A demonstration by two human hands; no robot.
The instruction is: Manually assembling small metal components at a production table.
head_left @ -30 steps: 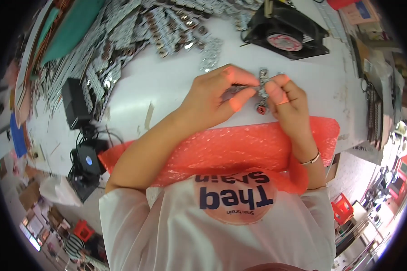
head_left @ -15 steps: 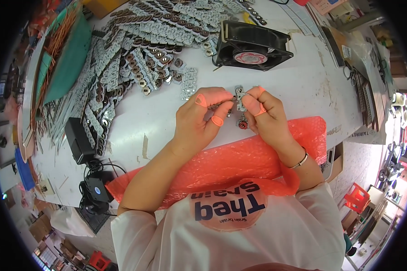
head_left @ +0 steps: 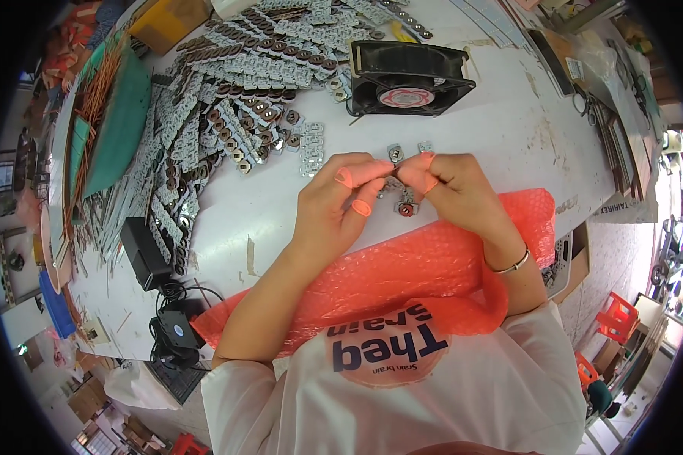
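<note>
**Both hands pinch a small strip of parts in front of the black fan**

The left hand (head_left: 341, 205) and the right hand (head_left: 451, 189) meet over the white desk (head_left: 508, 129), a little nearer the person than the black square fan (head_left: 410, 76). Between them they grasp a short strip of small metal parts (head_left: 401, 178): the left thumb and forefinger close on its left side, the right thumb and forefinger on its right side, and the fingertips of the two hands almost touch. The strip hangs partly below the fingers, where a piece with a red spot shows; its upper end peeks out above the fingertips. Two more small silver pieces (head_left: 410, 149) lie on the desk between the hands and the fan.

Both forearms rest across a sheet of red bubble wrap (head_left: 432, 265) that covers the desk edge on the person's side of the fan. The right wrist wears a thin metal bangle (head_left: 508, 265).

To the left of the fan spreads a large heap of similar strips (head_left: 228, 106), reaching as far as a green mat (head_left: 118, 121). Farther left and nearer the person, a black power adapter (head_left: 140, 250) sits at the desk's edge with its cables.
</note>
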